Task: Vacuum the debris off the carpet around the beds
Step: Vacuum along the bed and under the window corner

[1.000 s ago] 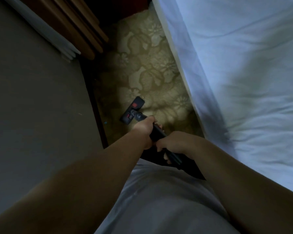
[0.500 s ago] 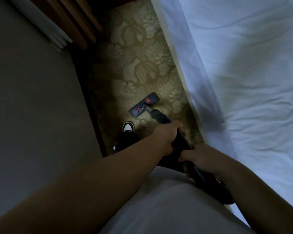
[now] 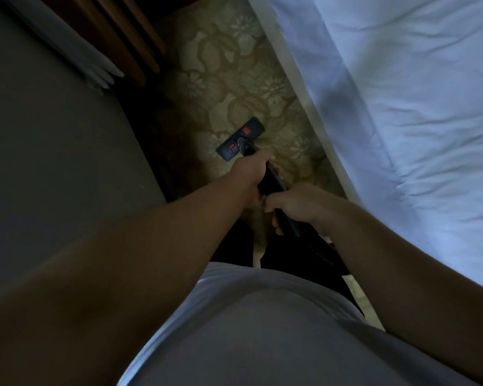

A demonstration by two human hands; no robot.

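Head [image 3: 240, 139]: set on carpet [image 3: 229, 65], just ahead of left hand [image 3: 253, 169] fingers. Less tube [image 3: 273, 182] is exposed between them than before. The tube is gripped by left hand and right hand [image 3: 296, 207]. A stroke beside the bed [image 3: 402, 107] is judged under way.

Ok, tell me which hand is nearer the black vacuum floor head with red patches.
Left. The left hand grips the black wand right behind the floor head; the right hand grips it farther back, near the body.

Wand [image 3: 274, 183] mostly hidden — bed [image 3: 402, 112] cut off at right edge.
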